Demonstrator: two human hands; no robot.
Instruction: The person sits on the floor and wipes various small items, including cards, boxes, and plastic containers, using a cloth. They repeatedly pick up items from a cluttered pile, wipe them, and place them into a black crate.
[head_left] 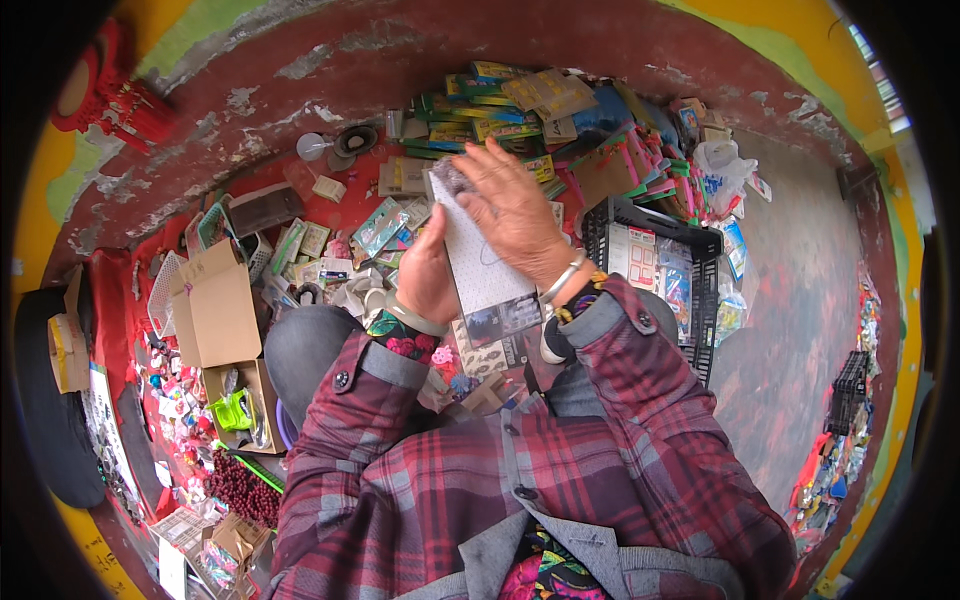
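A long white card with small dots, dark-printed at its lower end and seemingly in clear plastic, is held up in front of my chest. My left hand grips it along its left edge, thumb upright; the fingers behind are hidden. Across the upper right part of the card lies my right hand, its fingers stretched out toward the top end. Dark crinkled material shows beside those fingers. Below the card, between my knees, are a leopard-spotted packet and other small plastic-wrapped goods.
Right of my knee stands a black plastic crate with flat packets inside. Colourful boxes are heaped by the far wall. An open cardboard box is on the left, near dark red bead strings. A white plastic bag lies far right.
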